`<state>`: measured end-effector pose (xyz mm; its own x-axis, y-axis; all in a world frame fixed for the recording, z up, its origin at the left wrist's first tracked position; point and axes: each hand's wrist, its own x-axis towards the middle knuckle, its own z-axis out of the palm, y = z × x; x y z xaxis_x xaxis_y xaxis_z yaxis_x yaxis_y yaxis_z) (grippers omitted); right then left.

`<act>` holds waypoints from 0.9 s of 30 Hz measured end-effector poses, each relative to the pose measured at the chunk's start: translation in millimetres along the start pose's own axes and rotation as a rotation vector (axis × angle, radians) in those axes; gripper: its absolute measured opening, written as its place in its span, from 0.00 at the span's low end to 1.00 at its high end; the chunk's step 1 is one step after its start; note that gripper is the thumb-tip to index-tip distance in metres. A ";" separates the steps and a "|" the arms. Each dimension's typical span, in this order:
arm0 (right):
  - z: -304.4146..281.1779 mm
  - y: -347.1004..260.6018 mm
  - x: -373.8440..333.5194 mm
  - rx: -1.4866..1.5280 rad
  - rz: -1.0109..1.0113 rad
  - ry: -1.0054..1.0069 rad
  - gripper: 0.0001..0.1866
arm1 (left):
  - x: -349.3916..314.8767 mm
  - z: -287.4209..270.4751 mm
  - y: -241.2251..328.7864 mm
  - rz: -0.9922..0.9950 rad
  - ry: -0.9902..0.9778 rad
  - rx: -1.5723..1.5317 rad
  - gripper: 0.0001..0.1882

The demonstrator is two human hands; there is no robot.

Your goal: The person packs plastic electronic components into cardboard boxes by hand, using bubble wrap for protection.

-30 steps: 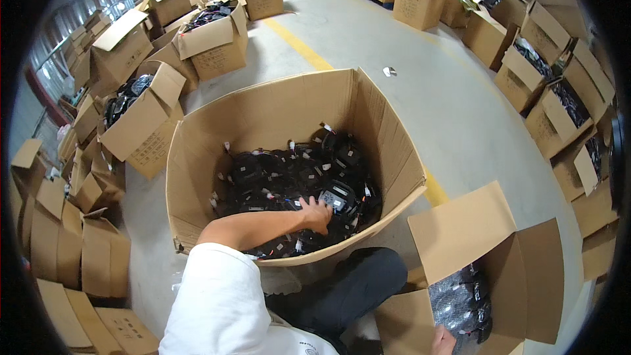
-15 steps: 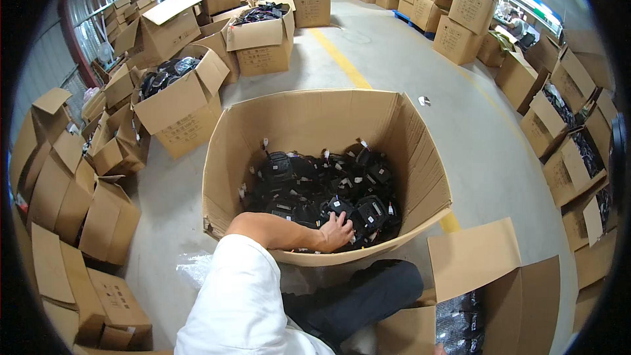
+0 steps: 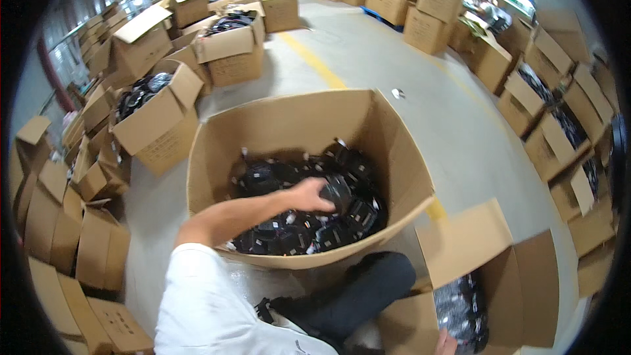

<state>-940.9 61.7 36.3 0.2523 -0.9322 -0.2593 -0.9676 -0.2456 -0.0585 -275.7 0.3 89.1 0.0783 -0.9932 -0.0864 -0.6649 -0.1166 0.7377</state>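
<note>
Over the large open carton (image 3: 289, 261), my left hand (image 3: 314, 195) is closed on a black plastic part (image 3: 338, 192), round-edged and blurred by motion. Below it lies a heap of similar black parts (image 3: 269, 240), several with short leads and white connectors. To the lower right stands a smaller open carton (image 3: 519, 289) holding black parts in clear plastic wrap (image 3: 460, 309). My right hand (image 3: 447, 343) shows only partly at the bottom edge, beside that wrap; its grip is hidden.
My dark-trousered leg (image 3: 368, 289) lies between the two cartons. Open cartons of black parts (image 3: 154, 125) line the left, with more cartons (image 3: 552, 138) along the right. Stacked cartons (image 3: 434, 6) stand farther back, near a yellow floor line (image 3: 312, 59).
My left hand has lifted away from the carton's near wall, bringing a black part up from the heap. More of my right hand shows beside the wrap. The whole view has shifted slightly.
</note>
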 end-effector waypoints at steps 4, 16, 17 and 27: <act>-23.0 -20.6 2.5 0.455 0.171 0.067 0.22 | -27.4 -88.2 58.4 -0.064 0.190 -0.673 0.20; -263.0 -131.2 48.8 0.783 -0.395 0.859 0.31 | 48.9 -25.0 278.7 0.478 -0.434 -1.235 0.38; -283.2 -123.9 56.0 0.761 -0.429 0.794 0.36 | 53.0 -8.5 294.6 0.445 -0.496 -1.238 0.38; -231.3 39.8 35.2 1.050 -0.028 0.173 0.28 | 88.6 161.4 408.1 0.242 -0.583 -1.317 0.27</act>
<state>-968.4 -42.4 247.9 0.1922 -0.9752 -0.1095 -0.4637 0.0081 -0.8860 -660.1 -135.4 274.5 -0.4533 -0.8847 0.1092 0.5544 -0.1839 0.8117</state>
